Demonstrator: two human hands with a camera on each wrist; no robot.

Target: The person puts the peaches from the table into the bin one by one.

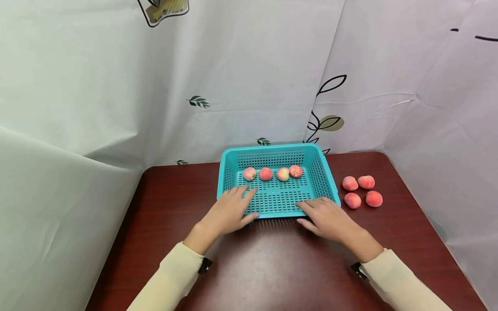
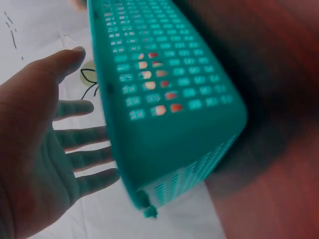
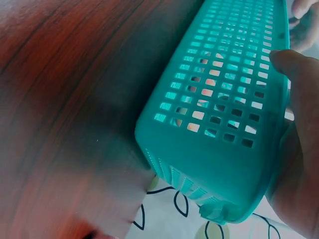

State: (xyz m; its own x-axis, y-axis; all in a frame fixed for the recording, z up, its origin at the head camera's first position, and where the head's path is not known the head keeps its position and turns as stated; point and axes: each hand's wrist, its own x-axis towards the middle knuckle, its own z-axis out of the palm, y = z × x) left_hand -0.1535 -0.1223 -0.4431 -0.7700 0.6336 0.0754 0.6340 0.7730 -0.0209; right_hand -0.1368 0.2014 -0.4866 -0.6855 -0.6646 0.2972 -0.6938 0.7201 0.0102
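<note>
On the table the basket stretches left-to-right — left hand splayed, right hand gripping it.

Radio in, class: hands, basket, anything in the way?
Left hand spread, right hand grip unclear, both at near side of turquoise plastic basket. Four peaches inside. Four more peaches on table at right, blocking neither hand.

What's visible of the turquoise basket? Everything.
The basket is turquoise, rectangular, open-topped and apparently plastic, with slotted walls and floor and a solid rim. It stands upright near the far edge of the dark reddish table, four peaches on its floor. The right hand lies over the near rim, its thumb outside; whether it grips is unclear. The left hand, fingers relaxed, reaches over the near-left corner; contact is unclear.
</note>
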